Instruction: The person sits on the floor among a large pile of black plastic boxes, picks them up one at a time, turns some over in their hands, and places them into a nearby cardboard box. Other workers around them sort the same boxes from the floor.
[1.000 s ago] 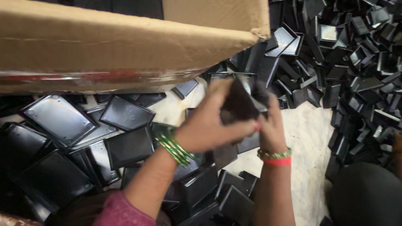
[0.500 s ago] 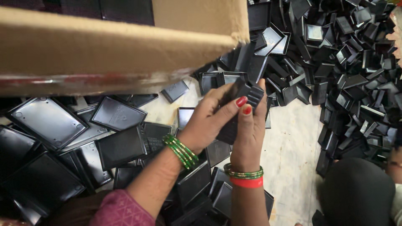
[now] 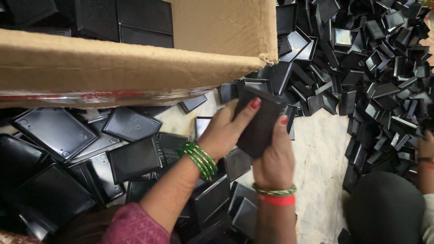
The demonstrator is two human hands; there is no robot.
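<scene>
I hold a stack of small black plastic trays (image 3: 260,122) up between both hands, clear of the litter on the floor, so that their edges line up against each other rather than catching on the loose pieces below. My left hand (image 3: 226,131) curls over the near side of the stack, thumb laid along its top face with the red nail showing, fingers closed round the far edge. My right hand (image 3: 273,158) cups the stack from beneath and from the right, thumb pressed against its side; both hands are closed firmly on it, neither one open. Green bangles (image 3: 201,160) sit on my left wrist, and a green and red band (image 3: 275,195) on my right. The stack hangs just below the torn corner of a big cardboard box (image 3: 135,63), in which larger black trays (image 3: 122,20) already stand packed in rows. Flat black lids (image 3: 133,158) lie scattered under my arms, and a deep heap of small trays (image 3: 375,68) spreads to the right over the pale floor (image 3: 321,153). Another person's hand (image 3: 425,144) shows at the right edge.
</scene>
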